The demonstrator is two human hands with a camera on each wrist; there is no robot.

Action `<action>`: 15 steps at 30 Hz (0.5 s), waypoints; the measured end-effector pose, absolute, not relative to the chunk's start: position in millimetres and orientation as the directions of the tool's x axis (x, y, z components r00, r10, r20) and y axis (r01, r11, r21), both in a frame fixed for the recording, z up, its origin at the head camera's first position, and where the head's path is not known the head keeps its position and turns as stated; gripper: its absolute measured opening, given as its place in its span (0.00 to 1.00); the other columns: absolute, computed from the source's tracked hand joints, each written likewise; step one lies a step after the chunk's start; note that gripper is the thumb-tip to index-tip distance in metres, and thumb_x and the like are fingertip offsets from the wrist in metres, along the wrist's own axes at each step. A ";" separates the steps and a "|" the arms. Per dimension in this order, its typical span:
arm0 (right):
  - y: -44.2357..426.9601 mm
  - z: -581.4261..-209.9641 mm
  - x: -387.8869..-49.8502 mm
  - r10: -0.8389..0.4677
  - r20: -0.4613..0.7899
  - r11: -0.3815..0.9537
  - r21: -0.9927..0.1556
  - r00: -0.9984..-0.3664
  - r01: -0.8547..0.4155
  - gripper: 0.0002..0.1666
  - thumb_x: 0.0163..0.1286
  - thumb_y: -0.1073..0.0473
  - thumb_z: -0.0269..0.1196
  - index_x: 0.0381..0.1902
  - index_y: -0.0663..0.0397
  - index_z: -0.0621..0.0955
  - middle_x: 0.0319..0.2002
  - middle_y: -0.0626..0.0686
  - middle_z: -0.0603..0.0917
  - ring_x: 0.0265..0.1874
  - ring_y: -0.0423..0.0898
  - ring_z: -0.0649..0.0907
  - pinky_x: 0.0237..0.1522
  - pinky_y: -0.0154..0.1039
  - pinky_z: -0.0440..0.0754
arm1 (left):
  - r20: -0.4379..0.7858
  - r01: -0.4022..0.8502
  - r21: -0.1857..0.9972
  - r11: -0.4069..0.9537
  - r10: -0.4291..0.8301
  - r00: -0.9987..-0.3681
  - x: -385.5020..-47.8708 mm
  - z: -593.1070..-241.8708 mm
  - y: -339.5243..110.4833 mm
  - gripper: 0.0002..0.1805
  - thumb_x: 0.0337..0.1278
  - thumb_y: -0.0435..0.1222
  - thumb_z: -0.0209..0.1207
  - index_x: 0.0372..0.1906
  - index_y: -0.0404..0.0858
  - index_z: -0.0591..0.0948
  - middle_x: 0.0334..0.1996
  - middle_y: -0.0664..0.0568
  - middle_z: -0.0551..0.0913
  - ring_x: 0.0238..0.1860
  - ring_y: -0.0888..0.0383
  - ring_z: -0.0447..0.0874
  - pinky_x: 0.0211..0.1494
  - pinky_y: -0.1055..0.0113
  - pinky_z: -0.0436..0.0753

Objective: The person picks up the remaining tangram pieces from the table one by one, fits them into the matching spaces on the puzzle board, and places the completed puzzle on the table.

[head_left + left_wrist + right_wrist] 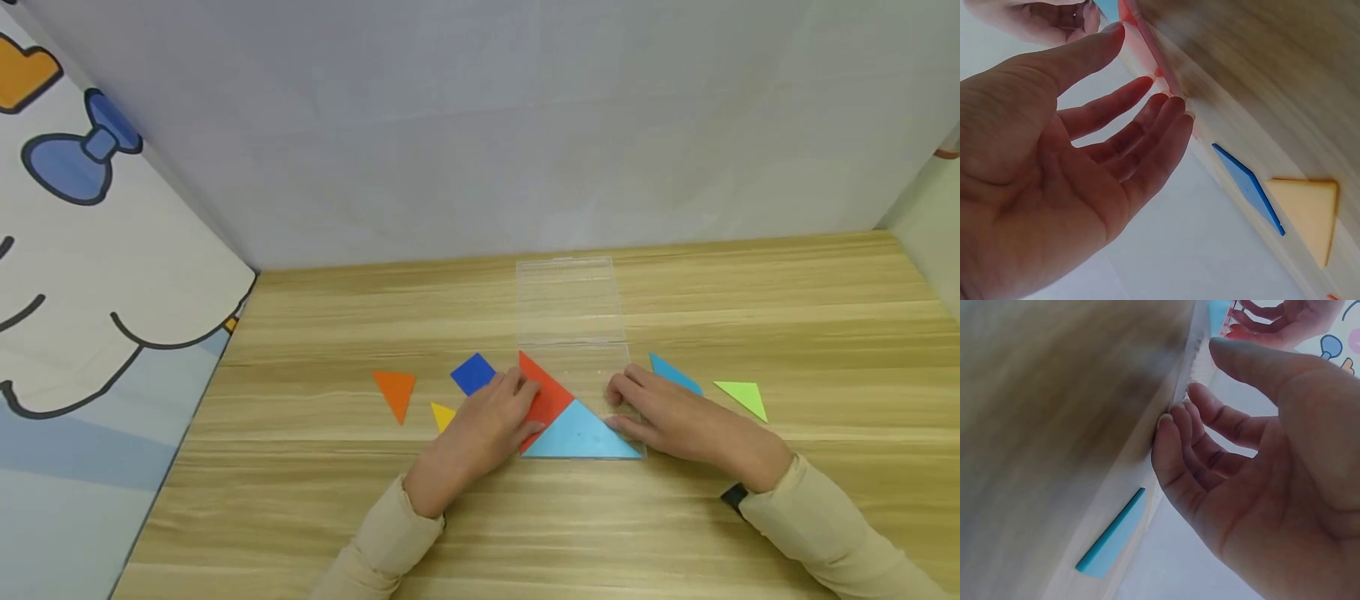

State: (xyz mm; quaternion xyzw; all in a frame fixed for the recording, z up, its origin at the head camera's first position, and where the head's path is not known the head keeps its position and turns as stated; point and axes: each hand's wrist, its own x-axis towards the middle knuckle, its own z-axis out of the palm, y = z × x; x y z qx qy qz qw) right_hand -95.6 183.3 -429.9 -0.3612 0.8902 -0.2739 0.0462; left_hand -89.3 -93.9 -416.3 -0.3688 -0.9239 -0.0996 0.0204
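Clearly, only the head view takes in the whole layout: an open case of clear plastic (572, 302), its two panels end to end on a wood-grain table (300, 475). In the near panel lie a large red triangle (553, 398), along the left edge, and a large light-blue triangle (583, 437), along the near edge; they meet on a slanting side.

The left wrist view adds what the head view hides: the palm of the left hand (480, 421), its fingers loosely bent and parted from the thumb, fingertips at the case's left edge and thumb tip by the red triangle. The right wrist view shows the right hand (678, 417) likewise relaxed, fingertips at the case's right edge.

Counted up, seven flat pieces show: two in the case and five loose. Three lie to the left, a dark-blue square (472, 374), a small yellow triangle (442, 415) and an orange triangle (396, 393); two to the right, a blue four-sided piece (675, 374) and a light-green triangle (745, 398).

The left hand partly covers the yellow triangle in the head view, and the right hand overlaps the blue piece. Behind the table rises a pale cloth wall (525, 150); a cartoon-printed panel (168, 275) stands at left.
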 end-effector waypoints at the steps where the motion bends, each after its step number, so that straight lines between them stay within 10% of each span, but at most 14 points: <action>1: 182.7 -430.1 -95.8 -0.671 0.115 0.588 -0.520 -0.733 -0.620 0.10 0.72 0.58 0.67 0.41 0.49 0.75 0.35 0.42 0.70 0.32 0.36 0.68 0.36 0.35 0.74 | 0.122 0.689 0.162 0.706 0.679 -0.724 -88.3 -416.5 -94.3 0.17 0.63 0.40 0.70 0.45 0.33 0.77 0.36 0.48 0.73 0.33 0.55 0.73 0.34 0.68 0.74; 15: 184.9 -428.2 -95.8 -0.682 0.086 0.589 -0.524 -0.726 -0.615 0.09 0.73 0.58 0.67 0.43 0.49 0.76 0.37 0.42 0.72 0.32 0.35 0.69 0.36 0.34 0.75 | 0.058 0.698 0.135 0.703 0.698 -0.714 -79.3 -415.7 -94.8 0.30 0.60 0.55 0.69 0.54 0.37 0.78 0.43 0.47 0.74 0.39 0.53 0.72 0.43 0.65 0.76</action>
